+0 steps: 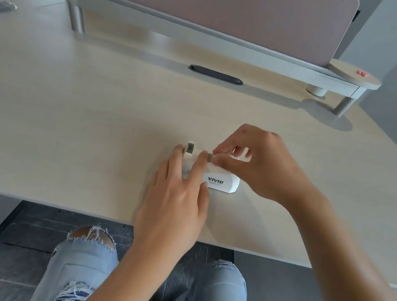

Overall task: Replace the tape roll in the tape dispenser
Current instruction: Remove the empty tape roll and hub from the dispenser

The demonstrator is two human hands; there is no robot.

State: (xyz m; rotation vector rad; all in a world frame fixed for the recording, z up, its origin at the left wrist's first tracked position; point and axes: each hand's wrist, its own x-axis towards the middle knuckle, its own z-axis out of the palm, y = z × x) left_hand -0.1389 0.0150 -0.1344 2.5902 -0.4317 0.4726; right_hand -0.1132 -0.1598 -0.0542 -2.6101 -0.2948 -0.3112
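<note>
A small white tape dispenser (pixel 221 180) marked VIVID lies on the pale wooden desk (pixel 94 114), its cutter end (pixel 190 147) pointing away from me. My left hand (pixel 177 198) rests over its near left side, fingers spread along the body and holding it down. My right hand (pixel 257 164) hovers over the top of the dispenser, thumb and forefinger pinched on something thin there, apparently the tape end or the roll. The roll itself is hidden by my fingers.
A shelf riser (pixel 209 36) with a pink-grey partition panel (pixel 214 0) runs along the desk's back. A dark oval cable slot (pixel 216 75) sits in the desk below it. A small red item (pixel 361 73) lies on the riser's round right end. My knees in torn jeans are below the desk edge.
</note>
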